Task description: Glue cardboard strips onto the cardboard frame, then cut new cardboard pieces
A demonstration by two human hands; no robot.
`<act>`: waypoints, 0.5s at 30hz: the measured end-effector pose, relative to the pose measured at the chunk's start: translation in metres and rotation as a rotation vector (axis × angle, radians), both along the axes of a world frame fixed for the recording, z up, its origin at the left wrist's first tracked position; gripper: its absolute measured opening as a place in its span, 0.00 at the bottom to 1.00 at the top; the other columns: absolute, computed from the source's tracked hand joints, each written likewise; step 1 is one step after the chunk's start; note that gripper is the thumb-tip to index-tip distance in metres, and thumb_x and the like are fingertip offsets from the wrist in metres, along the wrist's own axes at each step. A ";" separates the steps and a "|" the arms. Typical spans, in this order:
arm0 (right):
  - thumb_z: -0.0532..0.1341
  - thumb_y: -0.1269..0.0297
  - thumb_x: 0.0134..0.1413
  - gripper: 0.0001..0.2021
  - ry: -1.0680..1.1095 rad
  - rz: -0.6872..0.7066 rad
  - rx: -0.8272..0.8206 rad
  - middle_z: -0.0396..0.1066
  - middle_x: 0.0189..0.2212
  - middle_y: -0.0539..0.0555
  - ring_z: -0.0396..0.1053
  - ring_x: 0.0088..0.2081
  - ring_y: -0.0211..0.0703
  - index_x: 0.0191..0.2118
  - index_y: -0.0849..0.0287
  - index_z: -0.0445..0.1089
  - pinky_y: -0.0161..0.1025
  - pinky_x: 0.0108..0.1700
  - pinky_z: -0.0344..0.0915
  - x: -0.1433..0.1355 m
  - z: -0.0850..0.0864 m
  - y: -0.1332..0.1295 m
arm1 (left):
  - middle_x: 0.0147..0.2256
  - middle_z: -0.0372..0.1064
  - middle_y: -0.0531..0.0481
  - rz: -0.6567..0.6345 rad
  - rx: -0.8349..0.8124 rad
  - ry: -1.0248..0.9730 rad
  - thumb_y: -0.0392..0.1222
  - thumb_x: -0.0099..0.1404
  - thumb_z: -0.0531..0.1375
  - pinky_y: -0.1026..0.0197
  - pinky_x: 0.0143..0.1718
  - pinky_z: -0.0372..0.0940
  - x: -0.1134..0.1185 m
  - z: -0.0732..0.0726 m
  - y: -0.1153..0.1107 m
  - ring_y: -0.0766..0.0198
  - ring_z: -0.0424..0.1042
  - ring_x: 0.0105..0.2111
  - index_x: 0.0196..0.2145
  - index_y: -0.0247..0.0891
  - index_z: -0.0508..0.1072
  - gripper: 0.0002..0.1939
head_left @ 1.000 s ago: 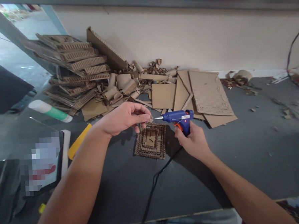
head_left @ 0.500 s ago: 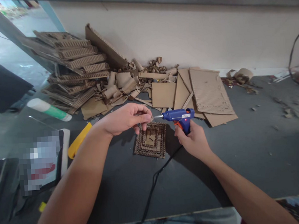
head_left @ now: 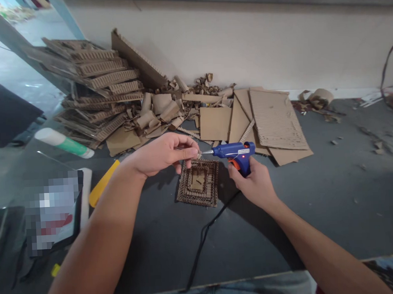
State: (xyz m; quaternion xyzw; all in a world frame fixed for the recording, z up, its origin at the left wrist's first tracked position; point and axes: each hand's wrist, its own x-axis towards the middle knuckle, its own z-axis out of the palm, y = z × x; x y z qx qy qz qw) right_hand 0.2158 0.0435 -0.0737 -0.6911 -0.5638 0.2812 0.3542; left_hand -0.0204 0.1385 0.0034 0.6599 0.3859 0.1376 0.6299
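A blue glue gun (head_left: 231,150) with an orange trigger and a small red light is gripped in my right hand (head_left: 255,179). Its metal nozzle points left and meets a small cardboard piece (head_left: 199,155) pinched between the thumb and fingers of my left hand (head_left: 173,152). Most of that piece is hidden by the fingertips. Just below my left hand, a square of layered corrugated cardboard (head_left: 199,197) with stepped frames lies flat on the dark table (head_left: 254,249). A small dark bit rests at the square's centre.
Stacked corrugated pieces (head_left: 106,68) rise at the back left, with cardboard scraps (head_left: 161,105) beside them. Cardboard sheets (head_left: 277,121) lie at the back right. A yellow tool (head_left: 104,183), a white-and-green tube (head_left: 64,143) and a tablet (head_left: 57,215) sit left. A black cord (head_left: 204,230) crosses the front.
Both hands stay almost in place. The small cardboard piece shows slightly more at my left fingertips, against the nozzle.
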 end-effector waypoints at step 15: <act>0.63 0.45 0.51 0.18 -0.031 -0.027 0.014 0.60 0.15 0.44 0.59 0.18 0.37 0.28 0.55 0.63 0.36 0.23 0.58 0.001 -0.002 -0.001 | 0.27 0.78 0.51 -0.243 0.435 0.497 0.41 0.58 0.63 0.66 0.31 0.64 -0.005 0.005 -0.005 0.65 0.74 0.26 0.29 0.40 0.81 0.07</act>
